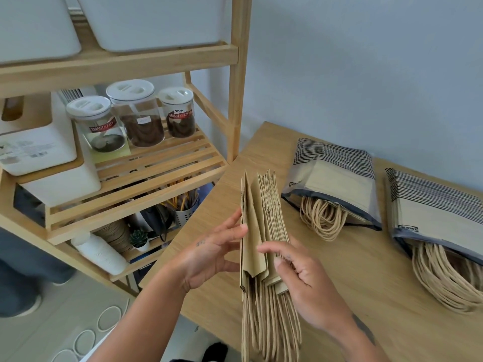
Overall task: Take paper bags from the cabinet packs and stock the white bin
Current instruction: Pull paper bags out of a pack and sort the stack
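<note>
Head cam, only view we get: the stack of folded brown paper bags (261, 231) is up in the air on edge, sandwiched between both hands, just over the near left edge of the wooden table (366, 296). The left hand (211, 257) has its fingers fairly straight, pressing flat on the stack's left face. The right hand (300, 273) is curled round the right side, index finger laid across the front, so that one's doing the real gripping.

What I'd worry about:
- The stack is fanned out at its far end and not squared up. With one side only pressed, not gripped, a bag could slide out mid-lift.
- The twine handles (269, 330) hang loose off the near end, so they could snag on the table edge or a shelf rail.
- The white bins (156, 22) sit high on the wooden shelf (235, 74), far left. I can't tell which is the target. Reaching up passes over the lidded jars (136, 113), so they could get bumped.

Two opened packs (337, 178) lie on the table to the right, handles spilling out — they look well apart from the hands.
</note>
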